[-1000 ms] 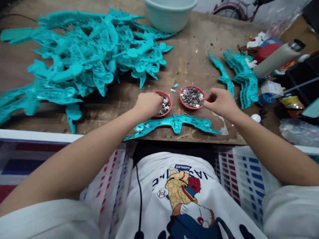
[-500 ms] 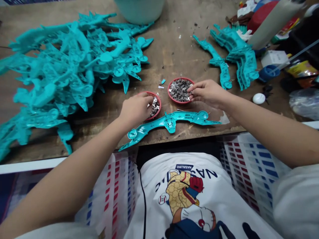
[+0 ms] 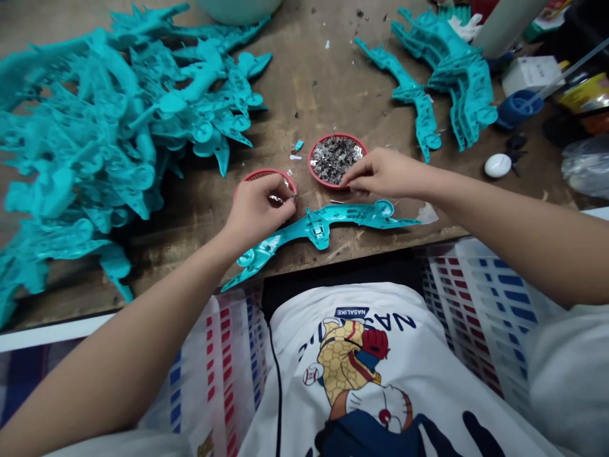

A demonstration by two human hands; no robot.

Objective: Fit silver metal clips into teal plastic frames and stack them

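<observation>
Pinches left hand (image 3: 257, 206) together at left basket (image 3: 261, 171), right hand (image 3: 383, 174) together at right basket (image 3: 311, 166); cannot tell whether holding anything.

Single head-worn camera: looks forward, steeply down, past shirt (image 3: 404, 336) to hands (image 3: 380, 174) and worktable (image 3: 290, 82), fairly near.

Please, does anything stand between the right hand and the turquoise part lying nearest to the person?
Nothing large is visible between the right hand and the turquoise part. Only a thin, pale sliver seems to lie there, just behind the part. The red basket beside the hand sits farther back, not between them.
</observation>
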